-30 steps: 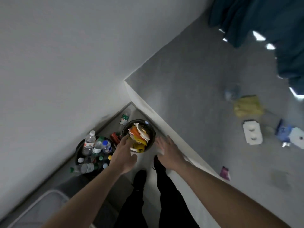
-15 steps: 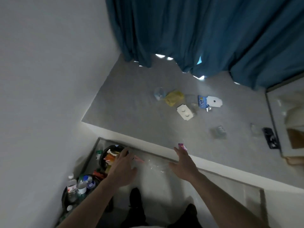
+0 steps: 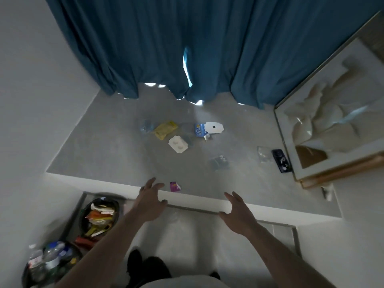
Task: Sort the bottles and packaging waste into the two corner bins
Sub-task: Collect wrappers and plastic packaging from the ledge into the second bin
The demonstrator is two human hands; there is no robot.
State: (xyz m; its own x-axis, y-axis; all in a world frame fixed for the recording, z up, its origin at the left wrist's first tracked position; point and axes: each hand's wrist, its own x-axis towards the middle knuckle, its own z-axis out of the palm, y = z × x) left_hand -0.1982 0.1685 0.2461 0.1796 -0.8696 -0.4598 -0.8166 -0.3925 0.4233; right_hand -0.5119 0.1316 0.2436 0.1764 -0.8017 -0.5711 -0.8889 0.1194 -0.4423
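At bottom left, in the corner: two dark bins side by side, one [image 3: 99, 217] heaped with wrappers and card, the other [image 3: 47, 265] packed with plastic bottles, so each kind of waste already has its own place. Beyond the white ledge [image 3: 197, 199], on the grey floor [image 3: 104, 150]: unsorted waste well apart from the bins, namely a pink wrapper [image 3: 174, 186] just beside the ledge, yellow packet [image 3: 165, 129], white moulded tray [image 3: 178, 144], blue-and-white carton [image 3: 200, 130] and clear bags. Left hand [image 3: 150, 202] and right hand [image 3: 236, 215]: both held out over the ledge, fingers spread and released, holding nothing, seemingly free for the next pick, likely the pink wrapper nearest the left hand.
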